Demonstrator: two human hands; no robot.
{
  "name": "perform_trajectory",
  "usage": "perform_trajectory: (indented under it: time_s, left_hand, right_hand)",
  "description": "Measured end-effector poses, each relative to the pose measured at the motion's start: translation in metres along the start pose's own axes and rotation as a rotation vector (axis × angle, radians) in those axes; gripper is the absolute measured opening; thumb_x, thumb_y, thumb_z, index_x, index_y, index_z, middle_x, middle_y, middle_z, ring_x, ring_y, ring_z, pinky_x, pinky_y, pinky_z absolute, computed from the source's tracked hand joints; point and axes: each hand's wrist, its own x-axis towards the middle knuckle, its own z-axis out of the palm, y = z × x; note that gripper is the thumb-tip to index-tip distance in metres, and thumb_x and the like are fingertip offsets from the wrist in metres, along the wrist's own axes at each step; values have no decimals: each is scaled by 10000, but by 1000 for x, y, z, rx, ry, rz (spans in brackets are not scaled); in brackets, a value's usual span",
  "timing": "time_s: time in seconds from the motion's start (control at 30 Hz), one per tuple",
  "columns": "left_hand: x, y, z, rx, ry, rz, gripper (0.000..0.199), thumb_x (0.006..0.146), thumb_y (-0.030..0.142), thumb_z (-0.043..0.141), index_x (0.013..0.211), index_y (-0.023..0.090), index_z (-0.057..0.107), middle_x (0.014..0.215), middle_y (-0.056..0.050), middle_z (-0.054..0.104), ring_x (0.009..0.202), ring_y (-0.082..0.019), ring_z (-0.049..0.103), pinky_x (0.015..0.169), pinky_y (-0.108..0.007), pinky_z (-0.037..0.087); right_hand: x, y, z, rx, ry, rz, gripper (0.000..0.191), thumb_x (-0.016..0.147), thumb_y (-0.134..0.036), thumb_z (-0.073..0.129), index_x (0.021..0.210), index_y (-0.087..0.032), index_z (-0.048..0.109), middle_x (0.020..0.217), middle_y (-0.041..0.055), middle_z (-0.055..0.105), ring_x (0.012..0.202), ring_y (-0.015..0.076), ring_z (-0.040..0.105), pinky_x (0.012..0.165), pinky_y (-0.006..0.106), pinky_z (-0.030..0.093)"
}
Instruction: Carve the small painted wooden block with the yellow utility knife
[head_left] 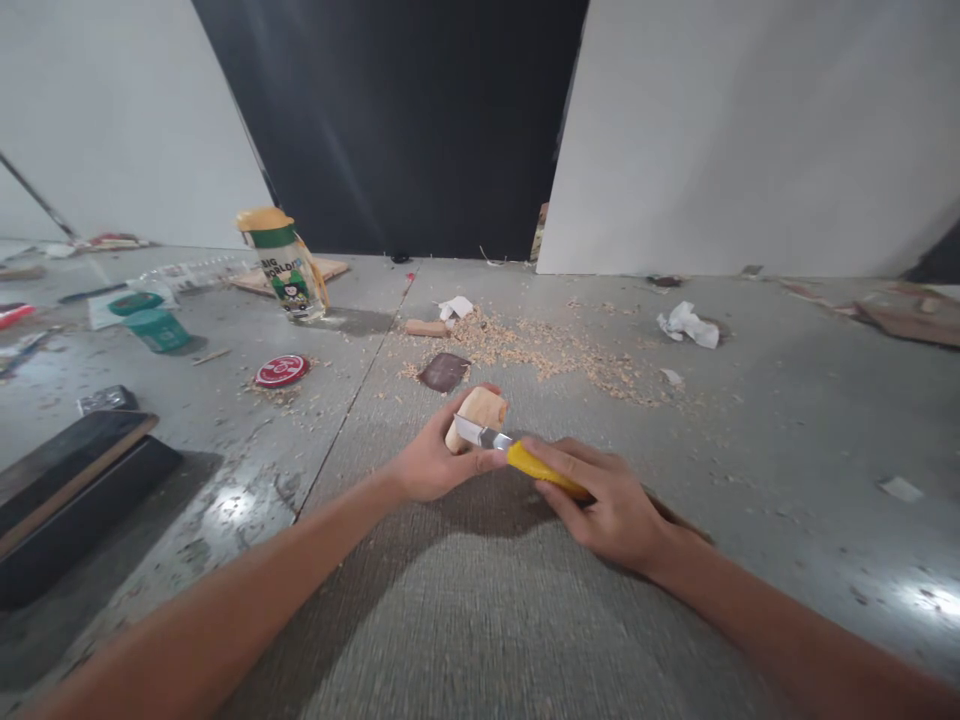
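My left hand point(439, 455) is closed around a small pale block of carved wood point(484, 408), thumb on the near side. In my right hand point(607, 505) is a yellow-handled utility knife point(536, 466), its metal blade extended to the left. The blade lies across the near face of the wood, close to my left thumb; whether it is cutting in cannot be made out. Just beyond my hands, a dark brown flat piece point(445, 372) rests on the floor. Behind that piece is a small wooden block point(427, 328), beside a scatter of wood shavings point(525, 345).
A bottle with a yellow lid point(283, 270) stands at back left, near a teal cup point(157, 330) and a red round lid point(282, 370). A long dark object point(82, 500) lies at left. Crumpled paper point(688, 325) sits to the right. Dark and white panels point(405, 120) rise behind.
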Motion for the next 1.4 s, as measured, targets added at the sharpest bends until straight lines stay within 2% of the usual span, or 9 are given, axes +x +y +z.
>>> perform_trajectory:
  time_s: [0.13, 0.27, 0.37, 0.47, 0.73, 0.83, 1.0, 1.17, 1.4]
  left_hand:
    - [3, 3, 2, 22, 16, 25, 650, 734, 403, 749, 1279, 199, 459, 1063, -56, 574, 893, -182, 537, 802, -304, 431]
    - [3, 3, 4, 10, 43, 19, 655, 722, 382, 764, 1259, 177, 450, 1022, -52, 575, 860, -168, 542, 776, -289, 452]
    - [3, 1, 6, -14, 99, -33, 632, 758, 407, 741, 1267, 178, 443, 979, -55, 585, 753, -146, 560, 694, -285, 485]
    - [3, -1, 5, -78, 128, -66, 601, 785, 406, 730, 1284, 218, 455, 1065, -82, 586, 824, -182, 615, 703, -306, 524]
    - [6, -5, -8, -368, -83, -90, 623, 752, 307, 752, 1304, 282, 466, 1209, -91, 564, 1034, -247, 595, 773, -342, 530]
    - [6, -4, -13, -372, -144, -92, 654, 766, 313, 718, 1357, 270, 443, 1135, -83, 598, 1027, -230, 584, 789, -317, 487]
    - [2, 3, -14, -292, -186, -122, 641, 773, 312, 699, 1347, 261, 420, 885, -14, 565, 735, -134, 504, 625, -242, 370]
    - [0, 11, -9, -210, -199, -71, 524, 753, 232, 710, 1203, 261, 443, 1116, -43, 498, 799, -132, 481, 617, -247, 349]
    - [1, 5, -9, -198, -205, -16, 515, 741, 199, 694, 1184, 239, 436, 1081, -54, 507, 846, -158, 500, 646, -261, 366]
  right_hand:
    - [-1, 0, 3, -49, -20, 4, 498, 942, -217, 509, 1430, -304, 459, 1049, 66, 708, 851, 189, 693, 704, 325, 568]
    - [-1, -2, 5, -83, -26, 5, 421, 961, -218, 483, 1371, -303, 530, 1084, 70, 707, 892, 193, 691, 760, 342, 568]
    - [0, -2, 6, -54, 35, 38, 406, 966, -218, 474, 1362, -281, 536, 1029, 66, 705, 826, 177, 681, 724, 318, 562]
    - [1, 2, 6, -35, 107, 109, 422, 972, -240, 466, 1393, -259, 491, 940, 57, 694, 755, 167, 663, 657, 291, 548]
    - [-1, -1, 4, -136, 97, 170, 389, 971, -323, 446, 1323, -162, 486, 1228, 151, 667, 1046, 260, 674, 813, 365, 547]
    - [0, -3, 3, -106, 74, 202, 347, 979, -344, 421, 1253, -156, 523, 1150, 139, 699, 971, 251, 693, 763, 348, 539]
    - [2, -6, -2, -90, -3, 241, 277, 953, -396, 435, 1051, -168, 557, 846, 72, 707, 660, 211, 664, 584, 324, 474]
    - [3, -10, -6, -95, -79, 153, 238, 936, -363, 444, 1052, -175, 535, 779, 40, 690, 621, 200, 639, 579, 318, 441]
    - [1, -9, -2, -208, -50, 81, 216, 939, -334, 439, 1064, -179, 522, 810, 56, 708, 636, 220, 659, 578, 322, 443]
